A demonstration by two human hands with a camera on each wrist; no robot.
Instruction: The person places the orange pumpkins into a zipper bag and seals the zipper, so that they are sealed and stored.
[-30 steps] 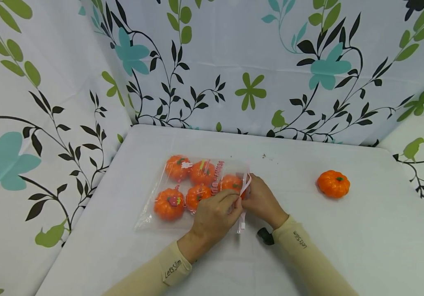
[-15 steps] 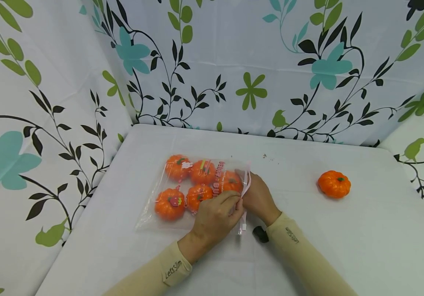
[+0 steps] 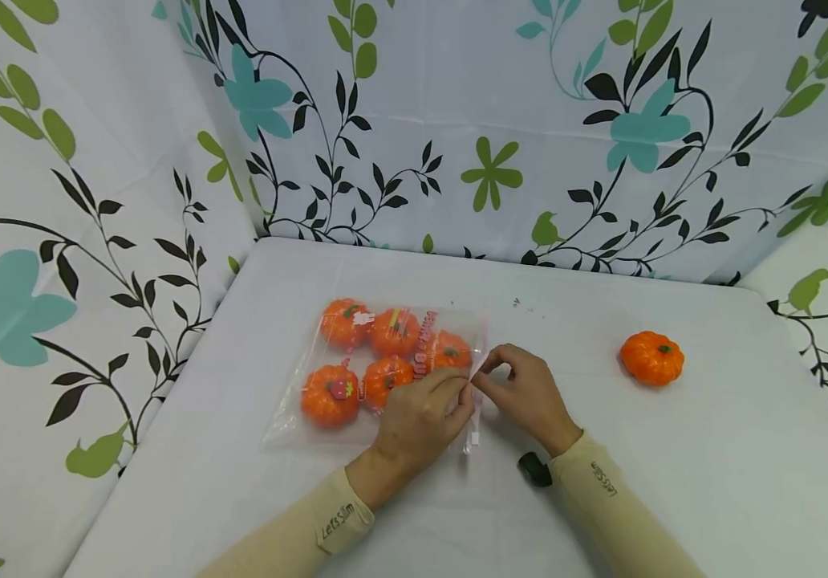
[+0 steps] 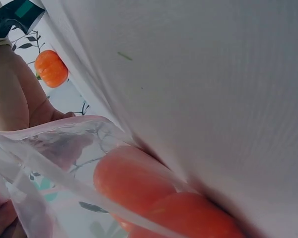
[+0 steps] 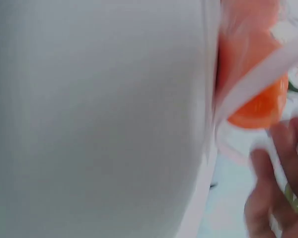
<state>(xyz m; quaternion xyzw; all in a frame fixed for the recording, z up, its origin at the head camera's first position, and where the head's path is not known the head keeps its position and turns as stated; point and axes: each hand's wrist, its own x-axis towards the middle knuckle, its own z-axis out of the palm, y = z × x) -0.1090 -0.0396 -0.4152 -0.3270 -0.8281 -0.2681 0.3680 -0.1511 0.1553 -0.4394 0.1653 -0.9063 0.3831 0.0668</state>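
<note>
A clear slider zip bag [image 3: 356, 445] with pink print lies on the table, several small orange artificial pumpkins [image 3: 330, 396] inside it. My left hand [image 3: 421, 413] pinches the pink-edged mouth at the bag's right end. Facing it, my right hand [image 3: 529, 393] has thumb and index finger together at the same edge. The left wrist view shows the bag's pink rim [image 4: 64, 124] standing apart from the other side, pumpkins [image 4: 134, 183] behind the plastic. In the right wrist view, blurred fingers [image 5: 283, 183] are close to the mouth. The white slider sits at the near end.
One loose orange pumpkin [image 3: 651, 359] sits on the white table [image 3: 674, 449] to the right of the bag. Small dark specks mark the cloth behind the bag. A patterned curtain [image 3: 414, 120] with leaves and flowers hangs around the back and sides.
My right hand, earlier partly behind the bag's mouth with its fingers hidden, has drawn back to the right, its thumb and index finger now showing at the edge. The left hand keeps its pinch.
</note>
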